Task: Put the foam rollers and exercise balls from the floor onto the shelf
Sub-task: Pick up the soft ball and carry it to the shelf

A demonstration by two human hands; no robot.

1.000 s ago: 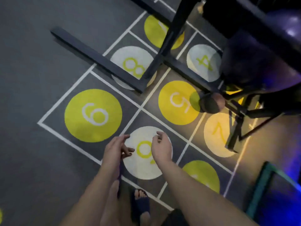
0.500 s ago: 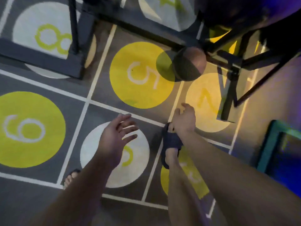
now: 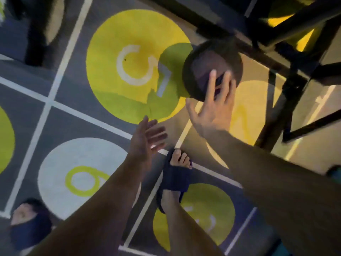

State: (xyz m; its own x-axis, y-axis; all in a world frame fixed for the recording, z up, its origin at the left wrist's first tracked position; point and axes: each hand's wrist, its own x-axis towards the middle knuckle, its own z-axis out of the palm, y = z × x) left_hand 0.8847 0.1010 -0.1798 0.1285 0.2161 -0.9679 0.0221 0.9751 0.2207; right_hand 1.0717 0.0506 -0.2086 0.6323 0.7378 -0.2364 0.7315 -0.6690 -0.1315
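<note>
Exercise ball (image 3: pixel 203 58), round, dark, lies on carpet (image 3: pixel 77 122); left hand (image 3: pixel 145 143), right hand (image 3: pixel 215 111) splayed empty.

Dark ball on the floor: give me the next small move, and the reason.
Probably bring the left hand in against the left side of the dark ball. The right hand is spread over its near edge, the left hand hangs open short of it, and it lies on the floor beside the black frame.

**What the person wears**

The left hand (image 3: pixel 145 143) and the right hand (image 3: pixel 215 111) are bare. Each foot wears a dark blue open-toe sandal with one wide strap; the right sandal (image 3: pixel 177 179) shows sharp, the left sandal (image 3: pixel 27 233) is blurred.
</note>
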